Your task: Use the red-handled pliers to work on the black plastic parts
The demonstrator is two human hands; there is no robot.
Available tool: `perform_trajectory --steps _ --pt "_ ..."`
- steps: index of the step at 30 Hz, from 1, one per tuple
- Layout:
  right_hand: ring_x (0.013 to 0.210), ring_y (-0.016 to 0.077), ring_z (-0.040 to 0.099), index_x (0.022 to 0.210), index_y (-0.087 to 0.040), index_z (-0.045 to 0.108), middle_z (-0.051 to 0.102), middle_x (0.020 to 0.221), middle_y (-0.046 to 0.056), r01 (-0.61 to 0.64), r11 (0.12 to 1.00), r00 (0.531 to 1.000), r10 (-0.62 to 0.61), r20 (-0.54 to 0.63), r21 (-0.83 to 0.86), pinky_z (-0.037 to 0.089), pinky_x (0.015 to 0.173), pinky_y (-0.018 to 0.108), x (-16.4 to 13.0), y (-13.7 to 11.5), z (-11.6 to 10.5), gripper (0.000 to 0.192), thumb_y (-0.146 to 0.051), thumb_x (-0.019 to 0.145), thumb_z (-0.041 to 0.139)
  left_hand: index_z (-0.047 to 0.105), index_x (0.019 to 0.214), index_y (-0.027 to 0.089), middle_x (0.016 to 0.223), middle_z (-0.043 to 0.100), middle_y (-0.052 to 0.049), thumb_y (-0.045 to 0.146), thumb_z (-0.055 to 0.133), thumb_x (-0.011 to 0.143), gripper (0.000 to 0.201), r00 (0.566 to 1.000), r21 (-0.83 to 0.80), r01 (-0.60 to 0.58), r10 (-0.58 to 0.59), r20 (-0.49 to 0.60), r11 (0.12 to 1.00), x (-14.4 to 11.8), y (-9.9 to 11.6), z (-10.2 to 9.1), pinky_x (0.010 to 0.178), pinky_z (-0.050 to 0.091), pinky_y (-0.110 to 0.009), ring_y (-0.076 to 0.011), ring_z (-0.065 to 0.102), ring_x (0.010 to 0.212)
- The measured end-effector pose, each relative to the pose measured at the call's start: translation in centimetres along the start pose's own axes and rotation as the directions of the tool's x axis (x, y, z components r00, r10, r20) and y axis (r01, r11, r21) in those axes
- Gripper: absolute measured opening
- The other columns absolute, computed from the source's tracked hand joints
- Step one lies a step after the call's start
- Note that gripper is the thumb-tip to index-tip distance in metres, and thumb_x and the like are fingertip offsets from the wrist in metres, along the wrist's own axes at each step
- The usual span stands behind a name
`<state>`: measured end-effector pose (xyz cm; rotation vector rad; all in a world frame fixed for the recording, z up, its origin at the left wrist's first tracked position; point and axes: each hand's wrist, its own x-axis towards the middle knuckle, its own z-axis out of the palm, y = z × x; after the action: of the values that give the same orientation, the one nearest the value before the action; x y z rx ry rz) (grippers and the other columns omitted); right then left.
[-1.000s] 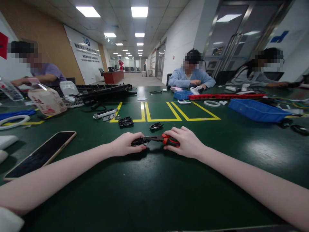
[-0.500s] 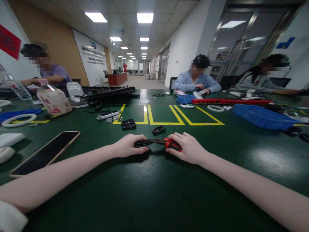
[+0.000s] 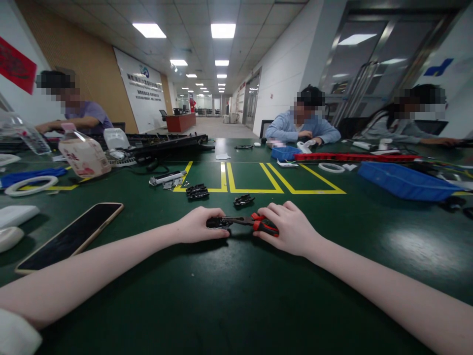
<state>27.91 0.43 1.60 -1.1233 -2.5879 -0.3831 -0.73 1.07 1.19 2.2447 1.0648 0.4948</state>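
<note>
The left hand (image 3: 197, 225) lay curled on the green table (image 3: 236, 296), fingers closed round a small black plastic part (image 3: 217, 223) and pinning it to the surface near the middle of the table, well in from the near edge. The right hand (image 3: 290, 228) was wrapped shut on the red-and-black handles of a pair of pliers (image 3: 254, 223), whose dark nose reached across to meet the part; whether the nose actually bit on it was too small to tell.

The part looked light, stiff and hard-surfaced, likely to skid or twist on the smooth mat unless held down from above at its far end, as the left fingers did. The pliers seemed steel-heavy for their size, and the rubbery grips looked the sure place to hold them.

Two more black parts (image 3: 197, 192) (image 3: 243, 200) lay just beyond the hands, short of the yellow tape lines (image 3: 254, 190). A phone (image 3: 70, 236) lay face up towards the left edge.
</note>
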Motion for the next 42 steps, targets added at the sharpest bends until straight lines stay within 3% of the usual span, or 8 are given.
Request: perform_trajectory --steps 11,19,32,42 --pt "0.079 0.0244 0.059 0.113 -0.014 0.066 0.069 0.1 0.012 0.07 0.991 0.994 -0.079 -0.072 -0.116 0.035 0.073 0.037 -0.28 0.21 0.14 0.051 -0.058 0.09 0.057 0.07 0.105 0.016 0.098 0.072 -0.004 0.048 0.07 0.084 0.038 0.999 -0.073 -0.033 0.036 0.035 0.997 0.12 -0.38 -0.17 0.077 0.045 -0.03 -0.0207 0.065 0.089" --pt "0.081 0.0229 0.062 0.114 -0.017 0.064 0.07 0.105 0.011 -0.011 0.998 0.998 0.007 0.061 0.068 0.038 0.073 0.036 0.14 0.28 0.13 0.047 -0.057 0.091 0.055 0.068 0.109 0.017 0.097 0.072 -0.004 0.051 0.068 0.085 0.042 0.999 0.016 -0.036 0.036 0.024 0.999 0.09 -0.43 -0.09 0.072 0.042 -0.028 -0.0194 0.064 0.085" --pt "0.083 0.0218 0.065 0.114 -0.021 0.06 0.067 0.103 0.008 -0.057 0.966 0.992 0.027 0.121 0.253 0.05 0.069 0.035 0.17 0.48 -0.02 0.039 -0.052 0.091 0.058 0.067 0.109 0.017 0.092 0.071 -0.004 0.052 0.067 0.085 0.043 0.997 0.074 -0.065 0.062 0.037 0.995 0.15 -0.52 -0.18 0.066 0.039 -0.025 -0.0176 0.062 0.079" --pt "0.087 0.0251 0.064 0.115 -0.017 0.06 0.066 0.106 0.011 -0.024 0.996 0.999 0.022 0.024 0.091 0.052 0.071 0.038 0.05 0.19 -0.12 0.043 -0.051 0.088 0.063 0.068 0.111 0.017 0.093 0.071 -0.003 0.05 0.067 0.086 0.041 0.996 -0.035 -0.082 0.083 0.025 0.996 0.13 -0.66 -0.12 0.071 0.041 -0.026 -0.0182 0.062 0.083"
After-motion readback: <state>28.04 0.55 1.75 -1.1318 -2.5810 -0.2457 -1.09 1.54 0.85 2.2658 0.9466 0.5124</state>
